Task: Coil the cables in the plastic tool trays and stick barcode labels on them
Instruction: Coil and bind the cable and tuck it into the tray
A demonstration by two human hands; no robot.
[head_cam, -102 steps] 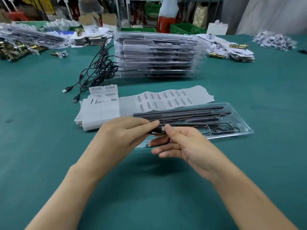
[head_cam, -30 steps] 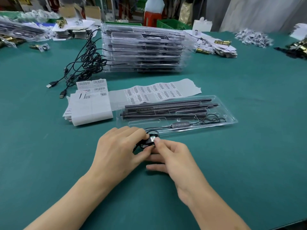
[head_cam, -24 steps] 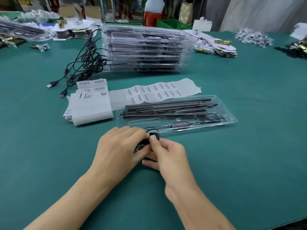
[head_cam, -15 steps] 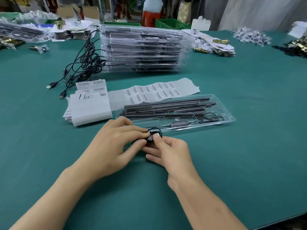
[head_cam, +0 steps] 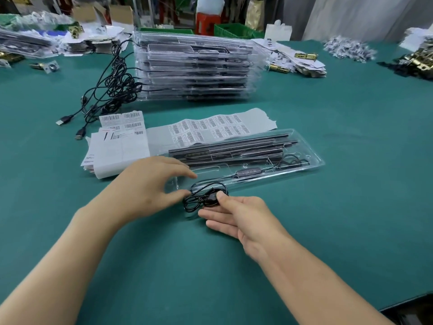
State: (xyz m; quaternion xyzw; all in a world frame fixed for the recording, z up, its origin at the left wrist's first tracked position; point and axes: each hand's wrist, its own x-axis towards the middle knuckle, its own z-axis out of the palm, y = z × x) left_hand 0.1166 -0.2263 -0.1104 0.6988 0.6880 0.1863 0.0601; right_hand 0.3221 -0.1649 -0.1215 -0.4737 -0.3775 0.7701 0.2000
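Head view: right hand (head_cam: 243, 216) pinches the coiled black cable (head_cam: 203, 198) between thumb and fingers, at seven o'clock of the clear tray (head_cam: 314, 160). Left hand (head_cam: 147, 191) hovers with fingers spread, thumb touching the coil. Barcode label sheet (head_cam: 210, 127) sits at the tray's eleven o'clock.

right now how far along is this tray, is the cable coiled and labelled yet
Done: the cable is wound into a small coil at the near edge of the tray. In hand: the right hand pinches the coil, the left hand open beside it; it does not look tucked in yet. Left: no barcode label shows on this tray, the label sheet lies behind it, and the stack of trays trails loose cables.
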